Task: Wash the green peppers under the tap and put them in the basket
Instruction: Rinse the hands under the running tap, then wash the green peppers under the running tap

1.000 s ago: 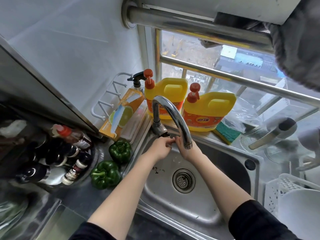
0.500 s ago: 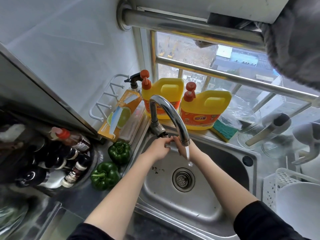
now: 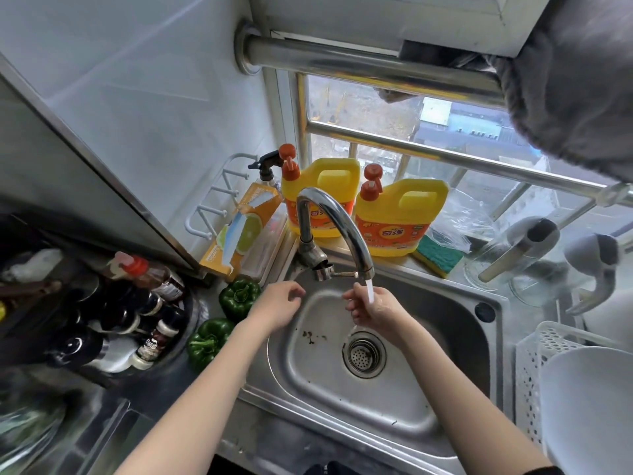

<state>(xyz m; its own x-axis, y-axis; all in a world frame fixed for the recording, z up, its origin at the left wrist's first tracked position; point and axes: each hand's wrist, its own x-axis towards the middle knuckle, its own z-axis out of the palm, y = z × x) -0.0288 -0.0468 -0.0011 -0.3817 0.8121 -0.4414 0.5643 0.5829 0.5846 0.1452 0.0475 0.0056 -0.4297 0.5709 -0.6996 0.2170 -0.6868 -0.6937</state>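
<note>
Two green peppers lie on the dark counter left of the sink: one (image 3: 239,297) near the tap's base, the other (image 3: 208,341) closer to me. Water runs from the curved steel tap (image 3: 334,224) onto my right hand (image 3: 375,308), which is held over the drain with fingers loosely curled and holds nothing. My left hand (image 3: 278,305) hovers over the sink's left side, just below the tap lever, fingers relaxed and empty. A white perforated basket (image 3: 534,371) stands right of the sink.
The steel sink (image 3: 445,399) has a drain strainer (image 3: 363,354). Two yellow detergent jugs (image 3: 399,214), a sponge (image 3: 440,257) and an orange box (image 3: 245,231) line the sill. Sauce bottles (image 3: 137,303) crowd the left counter. A white bowl (image 3: 592,406) sits in the basket.
Water has started flowing and grown to a full stream. My left hand has come off the tap lever and drawn left; my right hand sits under the stream.
</note>
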